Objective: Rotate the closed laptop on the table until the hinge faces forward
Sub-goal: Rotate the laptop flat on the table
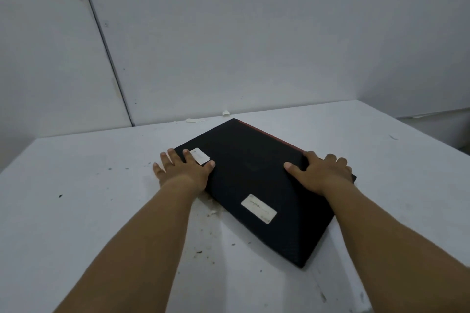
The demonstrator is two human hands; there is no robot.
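Head view: closed laptop (256,185) lies skewed on white table (101,211), your left hand (185,170) and right hand (323,173) pressing flat, nothing clenched. Palms could slip mid-turn; near corner risks overhanging table edge.

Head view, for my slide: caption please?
Both hands on a closed laptop, skewed on a white table.

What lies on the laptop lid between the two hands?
In the head view, only bare black lid of the laptop lies between the left hand and the right hand.
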